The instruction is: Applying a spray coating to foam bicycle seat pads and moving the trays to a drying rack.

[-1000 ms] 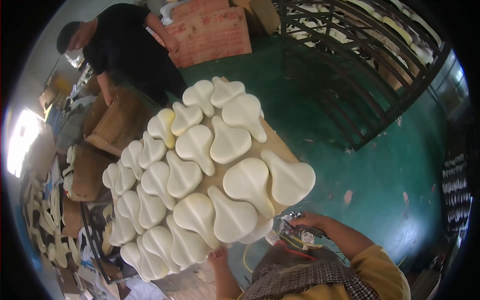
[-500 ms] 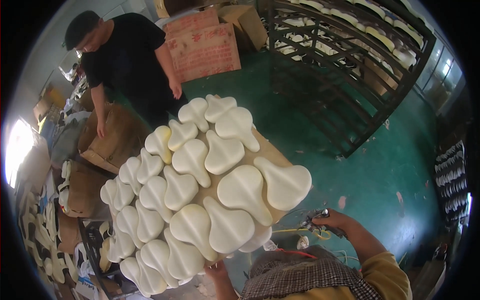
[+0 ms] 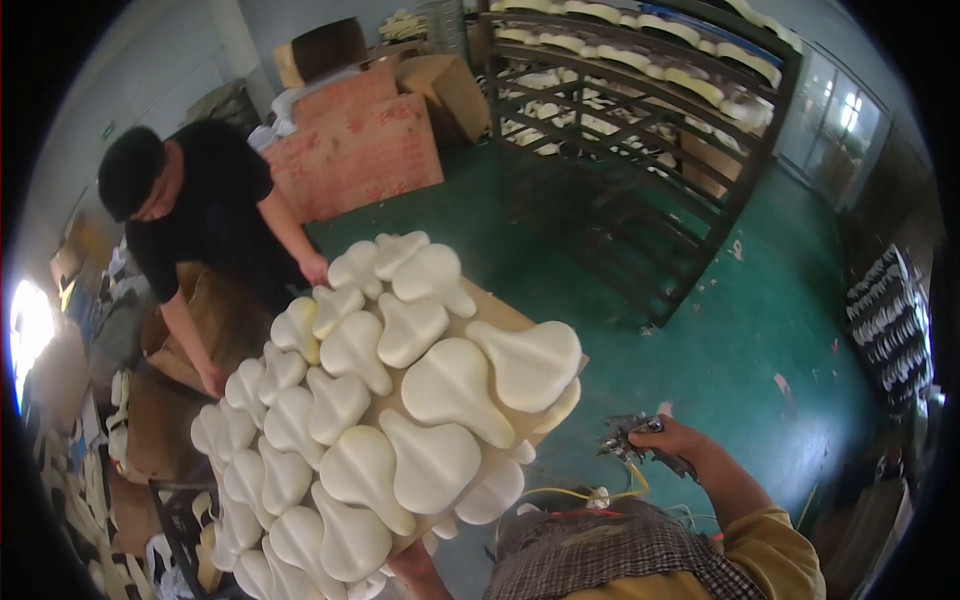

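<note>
My right hand is wrapped round a metal spray gun, with a yellow hose hanging by it. At the near edge of a brown board, my left hand grips from below, its fingers mostly hidden. Rows of cream foam bicycle saddle pads cover the board's top. Broader pads lie towards its right end, smaller ones farther left. More pads show beneath the board's near right edge.
Across the board, a co-worker in black leans over, one hand at its far edge, the other near a cardboard box. A dark metal rack holding pads stands behind. Flat red-printed cardboard leans at the back. Pads hang at right.
The co-worker has bent lower and brought a hand to the board's far edge. The board sits lower and farther left in view. My right hand still holds the spray gun.
</note>
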`<act>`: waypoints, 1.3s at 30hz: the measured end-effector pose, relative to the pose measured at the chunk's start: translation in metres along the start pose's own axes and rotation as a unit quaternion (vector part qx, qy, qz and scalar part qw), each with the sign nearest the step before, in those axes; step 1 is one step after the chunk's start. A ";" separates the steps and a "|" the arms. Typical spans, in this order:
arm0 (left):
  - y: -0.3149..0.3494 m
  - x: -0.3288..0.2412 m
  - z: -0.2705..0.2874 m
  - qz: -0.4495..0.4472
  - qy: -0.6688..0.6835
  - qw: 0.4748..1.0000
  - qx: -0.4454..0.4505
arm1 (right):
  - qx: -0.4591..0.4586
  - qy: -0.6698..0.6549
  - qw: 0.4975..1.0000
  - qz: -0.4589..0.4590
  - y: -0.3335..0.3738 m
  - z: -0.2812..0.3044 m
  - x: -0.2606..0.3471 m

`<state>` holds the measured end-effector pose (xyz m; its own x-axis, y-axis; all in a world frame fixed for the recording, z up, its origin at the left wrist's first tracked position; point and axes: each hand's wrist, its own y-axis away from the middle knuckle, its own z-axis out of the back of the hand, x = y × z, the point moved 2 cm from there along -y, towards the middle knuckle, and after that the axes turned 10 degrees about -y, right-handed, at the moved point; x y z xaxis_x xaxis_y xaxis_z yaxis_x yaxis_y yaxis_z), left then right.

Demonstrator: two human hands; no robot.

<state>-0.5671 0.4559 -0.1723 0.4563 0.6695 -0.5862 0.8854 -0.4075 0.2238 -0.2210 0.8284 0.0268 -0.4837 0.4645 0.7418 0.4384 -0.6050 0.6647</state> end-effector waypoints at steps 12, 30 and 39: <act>-0.022 0.040 -0.084 -0.050 -0.220 0.973 0.053 | -0.071 -0.021 0.996 0.045 -0.031 0.096 -0.084; 0.030 0.241 -0.347 0.073 -0.054 0.996 0.001 | -0.086 -0.319 0.934 0.135 -0.027 0.330 -0.174; 0.014 0.390 -0.519 0.106 -0.032 0.992 0.056 | -0.210 -0.405 0.882 0.115 0.021 0.414 -0.253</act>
<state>-0.3307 1.0341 0.0060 0.6215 0.5221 -0.5841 0.7529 -0.6041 0.2611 0.2239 0.9657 -0.1103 0.3555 0.5054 0.7863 0.0521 -0.8506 0.5232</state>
